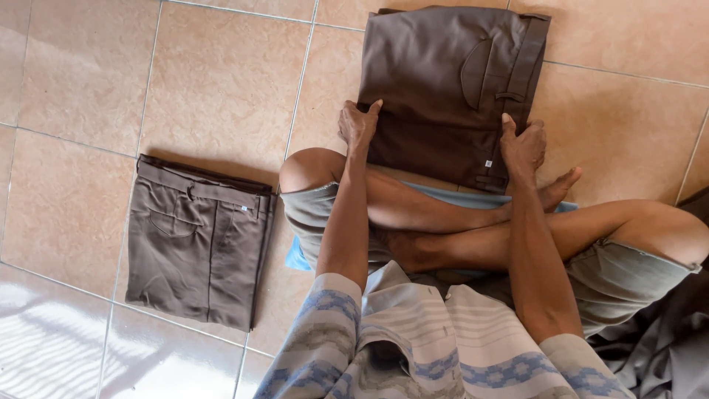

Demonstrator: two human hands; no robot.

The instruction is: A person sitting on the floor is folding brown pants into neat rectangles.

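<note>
Although most of the folded dark brown trousers (443,81) is seen, the top edge is cut off by the frame, and the near edge is partly covered by the hands and a knee. The palms are hidden, since both hands are viewed from the back. The garment is laid flat on the tiled floor (221,81), just ahead of the crossed legs. Its long axis is run away from the person, slightly tilted, and its waistband, with belt loops and a curved pocket, is turned to the right side. The cloth is smooth and plain, and a small pale tag is shown near the lower right corner. The left hand (359,124) is pressed on the lower left corner, fingers spread apart and flat, nothing being gripped. The right hand (523,144) is closed on the lower right corner at the waistband, thumb raised. A second folded pair of trousers (196,240), grey-brown, is placed well apart on the left.
</note>
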